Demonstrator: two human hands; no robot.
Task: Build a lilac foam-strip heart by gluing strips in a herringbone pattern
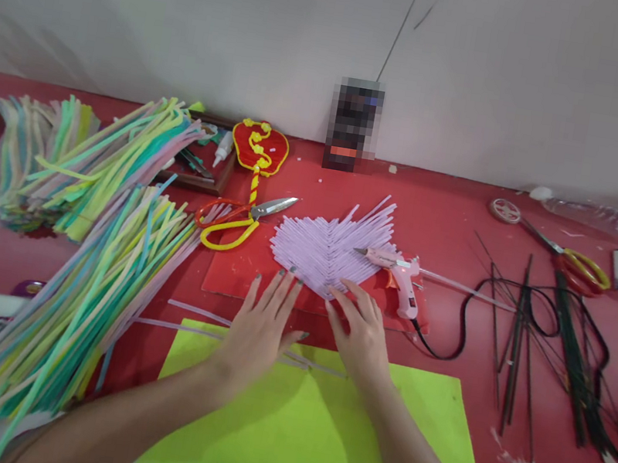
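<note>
A leaf-like or heart-like piece of lilac pipe cleaners (307,243) lies on a red sheet (237,275), its strips slanting out from a middle line. My left hand (263,318) is flat with fingers apart, fingertips at the piece's lower left edge. My right hand (361,330) has its fingers spread and bent, the tips by the lower point of the piece. A pink glue gun (404,278) rests on the piece's right side, a clear glue stick out of its back. Loose lilac pipe cleaners (199,313) lie near and under my left hand.
Bundles of coloured pipe cleaners (91,307) fill the left side. Scissors (252,221) with red and yellow handles lie beside the piece. A yellow-green board (283,431) is under my forearms. Dark wires (516,350), a cord and more scissors (563,256) lie right. A phone-like object (349,128) leans on the wall.
</note>
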